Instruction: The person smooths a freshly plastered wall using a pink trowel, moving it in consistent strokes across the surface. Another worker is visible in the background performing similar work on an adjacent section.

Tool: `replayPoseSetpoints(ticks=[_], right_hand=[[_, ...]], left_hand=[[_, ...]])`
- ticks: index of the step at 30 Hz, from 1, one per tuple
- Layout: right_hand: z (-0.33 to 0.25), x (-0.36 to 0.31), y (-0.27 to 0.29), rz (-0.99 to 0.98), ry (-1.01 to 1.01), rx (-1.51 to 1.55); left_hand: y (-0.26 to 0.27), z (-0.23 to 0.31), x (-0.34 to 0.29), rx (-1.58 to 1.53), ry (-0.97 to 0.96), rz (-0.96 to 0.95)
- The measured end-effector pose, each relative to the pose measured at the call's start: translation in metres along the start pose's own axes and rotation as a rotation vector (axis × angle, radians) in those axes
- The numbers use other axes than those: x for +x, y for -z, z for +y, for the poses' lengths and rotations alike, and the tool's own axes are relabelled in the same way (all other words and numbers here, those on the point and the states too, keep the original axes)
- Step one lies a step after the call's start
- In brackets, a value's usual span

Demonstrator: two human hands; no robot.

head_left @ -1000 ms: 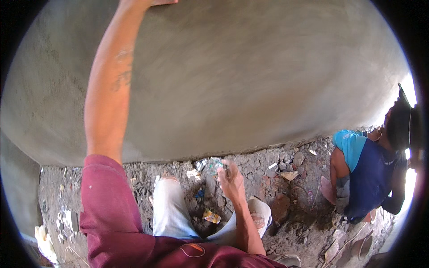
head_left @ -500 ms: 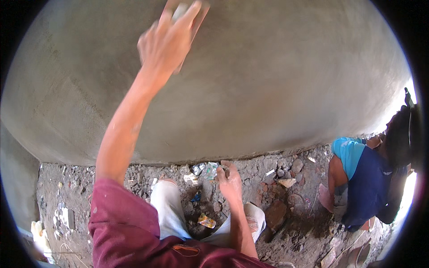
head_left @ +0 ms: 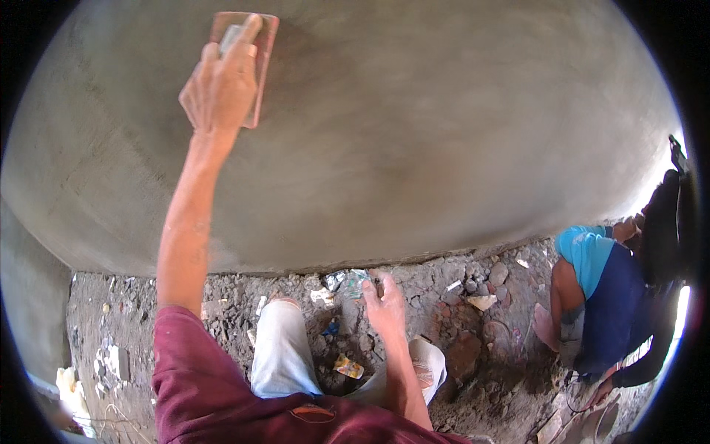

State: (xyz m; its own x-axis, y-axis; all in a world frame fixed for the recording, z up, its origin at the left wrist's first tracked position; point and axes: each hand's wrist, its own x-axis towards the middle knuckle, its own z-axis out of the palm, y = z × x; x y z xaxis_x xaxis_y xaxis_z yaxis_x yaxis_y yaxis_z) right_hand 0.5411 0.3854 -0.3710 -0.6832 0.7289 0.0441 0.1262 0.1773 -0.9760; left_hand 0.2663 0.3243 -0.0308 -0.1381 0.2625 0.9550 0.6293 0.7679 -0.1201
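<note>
My left hand [head_left: 222, 89] grips the pale handle of a plastering float [head_left: 265, 50] with a reddish, rectangular plate. The float lies against a grey plastered wall [head_left: 399, 140], high up and left of the middle, with its long side nearly upright. One finger stretches along the handle toward the top. My left arm reaches up, fully extended from a maroon sleeve. Down low, my right hand [head_left: 386, 307] hangs over the rubble near the foot of the wall. Its thumb and fingers are apart and loosely bent, with nothing visible in them.
Rough soil and rubble [head_left: 473, 318] run along the wall's foot, with a yellow wrapper [head_left: 347, 366] between my legs. At the right a co-worker in a blue shirt [head_left: 610, 296] bends low near the wall. Another wall [head_left: 29, 281] meets this one at the left.
My left hand has moved left and slightly down across the wall with the float. My right hand has barely shifted. A co-worker's arm at the right now reaches toward the ground.
</note>
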Motion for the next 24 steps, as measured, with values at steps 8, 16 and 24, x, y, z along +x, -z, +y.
replayPoseSetpoints(ticks=[8,16,24], right_hand=[[-0.002,-0.002,0.008,-0.004,-0.046,-0.04],[0.002,-0.013,-0.008,0.102,0.23,-0.227],[-0.002,-0.016,0.004,0.016,-0.052,-0.184]], left_hand=[[0.002,0.049,0.032,0.055,0.051,-0.172],[0.004,0.025,0.054,-0.045,0.094,0.15],[-0.006,0.084,-0.063,-0.182,-0.266,-0.069]])
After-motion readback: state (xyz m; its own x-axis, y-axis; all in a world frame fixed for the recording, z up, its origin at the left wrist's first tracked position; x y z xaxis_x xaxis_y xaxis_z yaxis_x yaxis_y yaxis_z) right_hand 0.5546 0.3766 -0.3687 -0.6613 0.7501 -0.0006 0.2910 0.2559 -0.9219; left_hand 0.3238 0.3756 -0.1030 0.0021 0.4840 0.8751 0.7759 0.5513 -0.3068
